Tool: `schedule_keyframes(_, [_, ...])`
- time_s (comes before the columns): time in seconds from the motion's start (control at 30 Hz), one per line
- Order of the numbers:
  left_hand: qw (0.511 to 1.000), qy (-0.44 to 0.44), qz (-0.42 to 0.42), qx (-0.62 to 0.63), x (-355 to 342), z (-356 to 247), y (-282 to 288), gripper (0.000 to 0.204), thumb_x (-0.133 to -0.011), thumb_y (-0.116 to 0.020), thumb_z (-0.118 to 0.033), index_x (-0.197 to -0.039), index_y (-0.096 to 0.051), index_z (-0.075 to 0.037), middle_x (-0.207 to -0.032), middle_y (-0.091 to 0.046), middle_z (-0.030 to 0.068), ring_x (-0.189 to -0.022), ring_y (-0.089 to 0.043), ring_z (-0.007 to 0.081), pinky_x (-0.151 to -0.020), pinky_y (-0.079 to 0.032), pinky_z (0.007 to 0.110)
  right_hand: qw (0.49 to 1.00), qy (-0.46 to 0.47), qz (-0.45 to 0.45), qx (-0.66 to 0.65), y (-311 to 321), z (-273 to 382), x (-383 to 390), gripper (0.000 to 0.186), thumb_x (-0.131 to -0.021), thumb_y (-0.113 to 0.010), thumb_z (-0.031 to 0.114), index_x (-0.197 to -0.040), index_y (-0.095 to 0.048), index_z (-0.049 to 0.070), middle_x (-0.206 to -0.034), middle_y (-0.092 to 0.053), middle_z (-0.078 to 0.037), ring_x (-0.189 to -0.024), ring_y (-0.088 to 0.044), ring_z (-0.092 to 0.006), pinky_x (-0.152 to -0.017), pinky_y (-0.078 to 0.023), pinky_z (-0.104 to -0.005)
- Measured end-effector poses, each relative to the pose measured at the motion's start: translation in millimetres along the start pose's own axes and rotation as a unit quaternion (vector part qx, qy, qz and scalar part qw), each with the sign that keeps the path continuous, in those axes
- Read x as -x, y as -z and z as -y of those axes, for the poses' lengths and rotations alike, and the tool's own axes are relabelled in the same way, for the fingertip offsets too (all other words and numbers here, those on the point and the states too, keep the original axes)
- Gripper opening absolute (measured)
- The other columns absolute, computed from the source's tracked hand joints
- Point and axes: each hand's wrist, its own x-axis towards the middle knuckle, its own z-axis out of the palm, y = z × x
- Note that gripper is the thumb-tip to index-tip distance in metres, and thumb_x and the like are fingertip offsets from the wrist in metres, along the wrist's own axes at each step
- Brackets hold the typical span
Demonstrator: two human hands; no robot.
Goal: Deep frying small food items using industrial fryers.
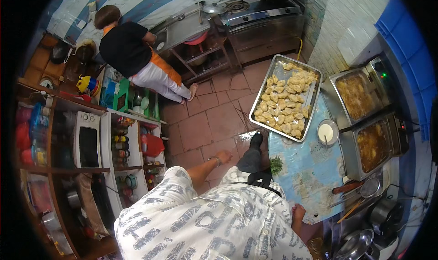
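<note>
Left hand (pixel 223 157) hangs over floor (pixel 196 128); right hand (pixel 299 211) beside desk's (pixel 310 171) near left edge. Nothing seen in either; can't tell how wide. Tray (pixel 279 66) of battered pieces (pixel 283 100) at desk's far end, likely to keep it beside the fryers (pixel 349 155), right.

Lumpy golden battered pieces (pixel 294 98) across a rectangular metal tray (pixel 263 87) on a blue-topped table (pixel 299 169)
</note>
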Motion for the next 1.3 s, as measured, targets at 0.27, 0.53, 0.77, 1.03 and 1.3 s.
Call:
schedule_keyframes(0.27, [0.998, 0.024, 0.008, 0.050, 12, -3, 2, 0.032, -0.091, -0.053, -0.033, -0.102, -0.064, -0.005, -0.090, -0.067, 0.0090, -0.077, -0.065, 0.0189, -0.067, -0.051, 0.033, 1.000, 0.014, 0.005, 0.003, 3, -7, -10, 0.012, -0.084, -0.058, 0.014, -0.084, -0.057, 0.002, -0.057, -0.054, -0.007, -0.040, -0.049, -0.0141, -0.029, -0.032, -0.0267])
schedule_keyframes(0.53, [0.999, 0.007, -0.012, 0.045, 18, -9, 1, 0.033, -0.092, -0.048, -0.028, -0.096, -0.064, 0.000, -0.086, -0.066, 0.0113, -0.072, -0.065, 0.0211, -0.066, -0.052, 0.035, 1.000, -0.002, 0.009, -0.015, 0, -9, -2, 0.012, -0.085, -0.056, 0.015, -0.084, -0.057, 0.002, -0.058, -0.053, -0.006, -0.040, -0.048, -0.0140, -0.031, -0.033, -0.0268])
schedule_keyframes(0.77, [1.000, -0.001, 0.015, -0.007, 1, 7, 4, 0.030, -0.092, -0.050, -0.032, -0.103, -0.065, -0.008, -0.088, -0.067, 0.0076, -0.074, -0.065, 0.0182, -0.065, -0.051, 0.032, 0.999, -0.023, 0.005, -0.037, -7, -3, 13, 0.011, -0.084, -0.057, 0.014, -0.083, -0.057, 0.003, -0.061, -0.053, -0.005, -0.042, -0.048, -0.0140, -0.032, -0.033, -0.0265])
schedule_keyframes(1.03, [1.000, 0.000, -0.014, 0.021, 16, -7, 2, 0.034, -0.091, -0.047, -0.031, -0.096, -0.064, -0.002, -0.086, -0.067, 0.0121, -0.071, -0.065, 0.0227, -0.066, -0.051, 0.036, 0.999, -0.008, 0.006, -0.038, -10, -4, 17, 0.010, -0.084, -0.056, 0.012, -0.081, -0.056, 0.003, -0.059, -0.052, -0.006, -0.040, -0.047, -0.0143, -0.031, -0.032, -0.0269])
schedule_keyframes(1.3, [0.999, 0.016, 0.004, 0.030, 9, 3, 3, 0.029, -0.091, -0.054, -0.030, -0.099, -0.065, -0.005, -0.085, -0.066, 0.0070, -0.072, -0.064, 0.0174, -0.059, -0.048, 0.030, 0.999, -0.005, -0.001, -0.035, -13, 3, 22, 0.009, -0.084, -0.056, 0.011, -0.081, -0.055, 0.003, -0.059, -0.051, -0.005, -0.039, -0.045, -0.0137, -0.031, -0.031, -0.0261])
